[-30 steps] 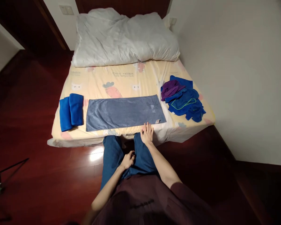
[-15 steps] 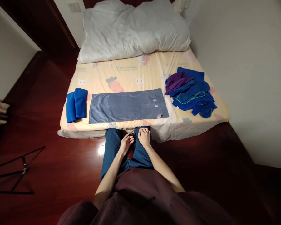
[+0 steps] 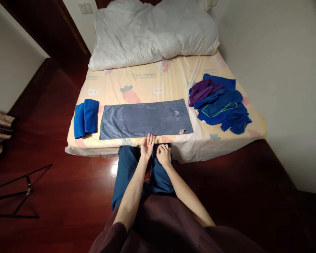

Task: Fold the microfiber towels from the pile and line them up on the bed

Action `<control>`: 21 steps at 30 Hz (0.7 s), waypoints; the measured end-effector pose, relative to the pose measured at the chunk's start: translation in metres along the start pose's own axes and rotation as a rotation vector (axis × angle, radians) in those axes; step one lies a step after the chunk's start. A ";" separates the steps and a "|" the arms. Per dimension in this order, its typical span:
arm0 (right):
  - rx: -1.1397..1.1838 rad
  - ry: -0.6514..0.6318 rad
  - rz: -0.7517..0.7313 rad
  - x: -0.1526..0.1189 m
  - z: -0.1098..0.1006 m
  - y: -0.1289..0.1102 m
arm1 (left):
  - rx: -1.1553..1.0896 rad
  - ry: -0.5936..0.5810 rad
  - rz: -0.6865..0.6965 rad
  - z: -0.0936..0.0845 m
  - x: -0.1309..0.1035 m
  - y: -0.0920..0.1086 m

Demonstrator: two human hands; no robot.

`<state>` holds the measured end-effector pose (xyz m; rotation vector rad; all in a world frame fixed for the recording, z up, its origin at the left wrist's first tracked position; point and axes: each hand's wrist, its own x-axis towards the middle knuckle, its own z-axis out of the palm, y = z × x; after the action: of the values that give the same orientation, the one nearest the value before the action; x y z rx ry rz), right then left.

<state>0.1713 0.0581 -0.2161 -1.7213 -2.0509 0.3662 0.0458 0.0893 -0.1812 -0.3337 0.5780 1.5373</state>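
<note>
A grey-blue towel lies spread flat across the bed, its long side along the near edge, with pale lettering and a small tag at the right end. My left hand is open and palm up, its fingertips at the towel's near edge; whether they touch it I cannot tell. Nothing is in it. My right hand rests palm down on my right knee with loosely bent fingers and holds nothing. Left of the towel are two rolled or folded blue towels side by side. To its right sits a rumpled pile of blue cloths with a purple cloth on top.
The bed has a yellow sheet with carrot prints. A bulky white quilt is folded at its far end. On the left, black tripod legs stand on the dark red floor near a striped curtain. A wall rises at the right.
My left hand has moved forward from between my knees to the near edge of the grey-blue towel, with its fingers stretched out. My right hand stays on the knee.
</note>
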 end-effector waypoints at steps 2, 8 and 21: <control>-0.003 0.001 0.002 0.002 -0.001 -0.001 | -0.012 -0.015 0.001 0.003 0.005 -0.001; -0.007 -0.008 0.015 0.006 0.002 0.002 | 0.041 -0.074 0.035 0.013 0.024 -0.002; 0.130 -0.079 -0.013 0.001 -0.004 0.008 | 0.126 -0.051 0.070 0.001 0.036 -0.008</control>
<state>0.1798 0.0606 -0.2160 -1.6394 -2.0443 0.5591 0.0516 0.1197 -0.2012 -0.1793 0.6494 1.5640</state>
